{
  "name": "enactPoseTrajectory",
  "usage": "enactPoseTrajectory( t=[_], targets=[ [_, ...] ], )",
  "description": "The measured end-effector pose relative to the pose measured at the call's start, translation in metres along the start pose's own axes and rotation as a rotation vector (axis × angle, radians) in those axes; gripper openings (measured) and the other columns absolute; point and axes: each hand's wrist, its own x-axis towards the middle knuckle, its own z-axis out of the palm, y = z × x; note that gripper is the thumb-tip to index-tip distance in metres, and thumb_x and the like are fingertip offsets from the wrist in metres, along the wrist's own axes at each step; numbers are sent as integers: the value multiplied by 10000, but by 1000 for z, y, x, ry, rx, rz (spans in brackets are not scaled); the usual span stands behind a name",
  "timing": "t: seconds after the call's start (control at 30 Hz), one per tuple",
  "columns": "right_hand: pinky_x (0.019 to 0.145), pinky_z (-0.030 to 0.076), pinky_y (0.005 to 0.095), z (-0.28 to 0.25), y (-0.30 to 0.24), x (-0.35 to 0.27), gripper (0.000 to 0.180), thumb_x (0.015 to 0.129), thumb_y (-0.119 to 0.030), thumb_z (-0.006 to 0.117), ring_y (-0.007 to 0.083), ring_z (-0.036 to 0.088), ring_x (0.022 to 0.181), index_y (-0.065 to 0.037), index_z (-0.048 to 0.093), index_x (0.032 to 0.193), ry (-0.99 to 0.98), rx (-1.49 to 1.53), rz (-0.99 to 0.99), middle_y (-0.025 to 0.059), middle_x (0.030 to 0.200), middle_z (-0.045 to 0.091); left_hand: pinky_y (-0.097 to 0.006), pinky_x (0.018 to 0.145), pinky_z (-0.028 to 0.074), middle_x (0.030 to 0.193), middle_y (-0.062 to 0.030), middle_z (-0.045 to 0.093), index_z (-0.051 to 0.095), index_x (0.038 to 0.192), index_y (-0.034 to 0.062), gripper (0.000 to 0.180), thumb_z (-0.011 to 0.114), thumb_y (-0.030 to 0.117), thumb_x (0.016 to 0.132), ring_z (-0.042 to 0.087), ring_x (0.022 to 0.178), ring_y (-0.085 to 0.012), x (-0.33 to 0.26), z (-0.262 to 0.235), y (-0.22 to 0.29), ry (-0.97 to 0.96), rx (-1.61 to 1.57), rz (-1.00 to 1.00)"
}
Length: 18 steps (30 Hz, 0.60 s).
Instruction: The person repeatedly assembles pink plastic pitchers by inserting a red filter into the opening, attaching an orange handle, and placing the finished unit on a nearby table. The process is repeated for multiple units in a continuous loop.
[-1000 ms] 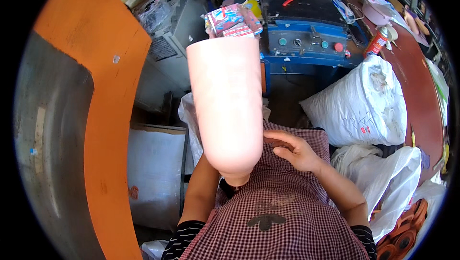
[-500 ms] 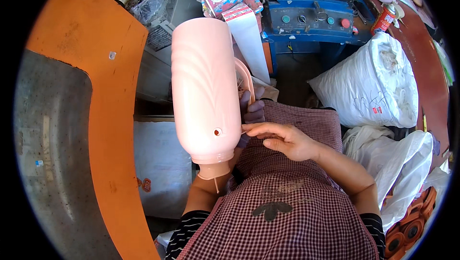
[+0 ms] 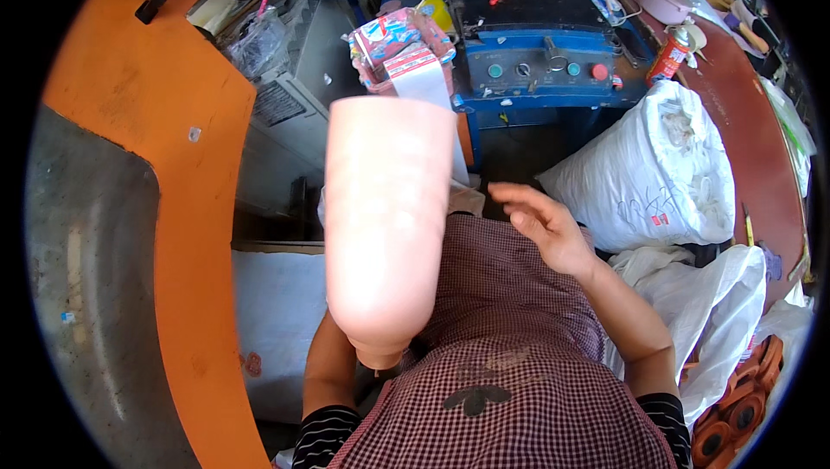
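Note:
A pink plastic thermos flask shell [image 3: 389, 218] is upside down in front of my apron, its narrow neck pointing down toward me. A short stub hangs from the neck. My left forearm [image 3: 331, 357] runs up behind the shell; the hand is hidden by it, and the shell hangs on that arm with no other support in sight. The handle and the small hole in the wall do not show now. To the right of the shell, apart from it, my bare right hand [image 3: 552, 229] is open with its fingers stretched out and nothing in them.
An orange machine frame [image 3: 194, 210] curves along the left. Ahead stands a blue control panel [image 3: 545, 67] with buttons, beside a pink basket [image 3: 367, 76]. On the right are a full white sack [image 3: 648, 175], a spray can [image 3: 668, 56] and orange-brown parts [image 3: 735, 421].
The shell has turned, so its handle and hole are out of sight, and has come lower in view. My right hand has left its side and moved right. A pinkish hollow piece shows at the top.

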Motion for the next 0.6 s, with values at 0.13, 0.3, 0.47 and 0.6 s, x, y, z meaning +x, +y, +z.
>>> enactPoseTrajectory(
  t=[0.13,0.3,0.47,0.6],
  targets=[
    [1149,276,371,-13,-22,21,455,1020,-179,470,272,367,1401,-20,405,1442,169,-245,-252,155,1469,436,-284,763,532,1042,-100,657,599,1184,-25,302,540,180,969,632,885,-155,16,-52,-34,-161,327,-187],
    [937,448,283,-12,-43,22,345,1048,-229,453,144,585,1060,17,568,1261,11,117,-47,84,1136,642,-265,720,520,919,-48,706,672,1098,-23,268,571,176,952,634,796,-105,11,-80,-46,-244,643,-213],
    [831,478,254,-19,-28,5,261,1021,-191,525,87,605,902,29,664,1049,-83,144,108,32,948,680,-258,682,512,859,-37,706,691,1041,-17,225,641,151,900,621,751,-91,-3,-60,-12,-80,632,-182],
    [817,506,276,-32,10,40,216,990,-150,568,103,638,853,36,673,956,90,120,106,51,905,706,-297,694,530,877,-60,712,687,1043,4,235,706,119,839,642,769,-111,-10,-46,30,30,847,8]
  ],
)
